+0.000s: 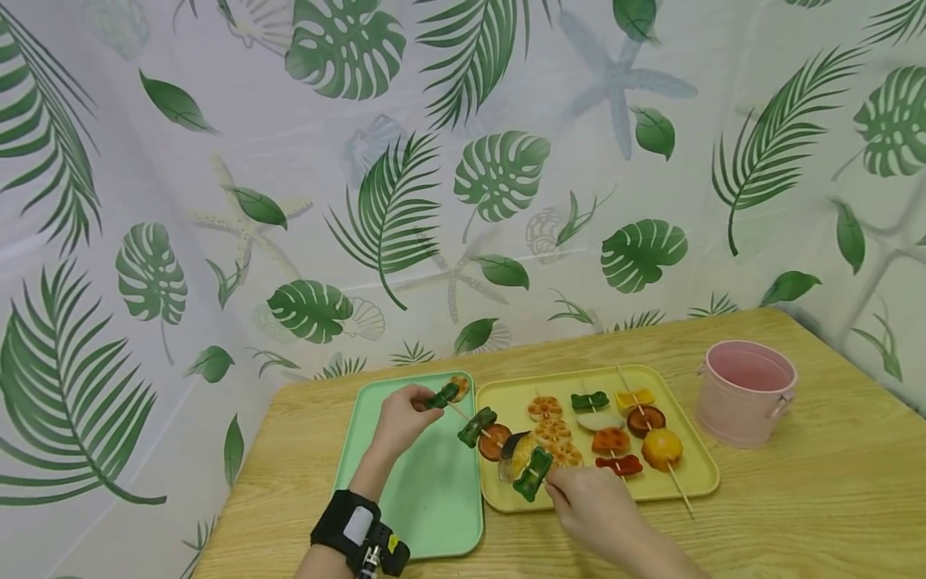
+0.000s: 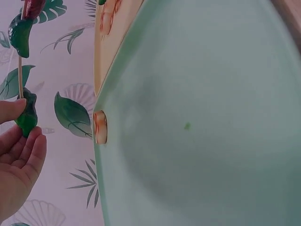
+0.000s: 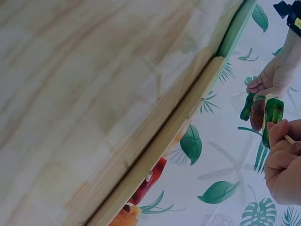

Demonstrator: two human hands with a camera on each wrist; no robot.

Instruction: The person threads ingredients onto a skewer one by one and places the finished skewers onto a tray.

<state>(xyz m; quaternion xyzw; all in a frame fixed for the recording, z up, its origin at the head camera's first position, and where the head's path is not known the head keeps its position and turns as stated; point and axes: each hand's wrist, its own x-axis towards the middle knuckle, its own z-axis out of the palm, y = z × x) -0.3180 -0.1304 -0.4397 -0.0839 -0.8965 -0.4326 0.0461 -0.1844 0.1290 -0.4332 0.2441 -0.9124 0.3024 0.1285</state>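
Note:
A wooden skewer (image 1: 457,411) runs slantwise between both hands, above where the two trays meet. My right hand (image 1: 596,503) grips its lower end, just behind a green pepper piece (image 1: 534,474). Further along the stick are a yellow piece with a dark edge, a round brown slice (image 1: 495,442) and another green pepper piece (image 1: 477,427). At the far tip, my left hand (image 1: 405,414) pinches a third green pepper piece (image 2: 27,113) between thumb and fingers. The stick meets the top of that piece in the left wrist view.
The green tray (image 1: 427,531) holds one lotus root slice (image 2: 100,127) at its far edge. Beside it, the yellow tray (image 1: 499,500) bears several filled skewers, including lotus slices (image 1: 553,432) and a yellow round piece (image 1: 661,449). A pink bucket (image 1: 745,394) stands at the right.

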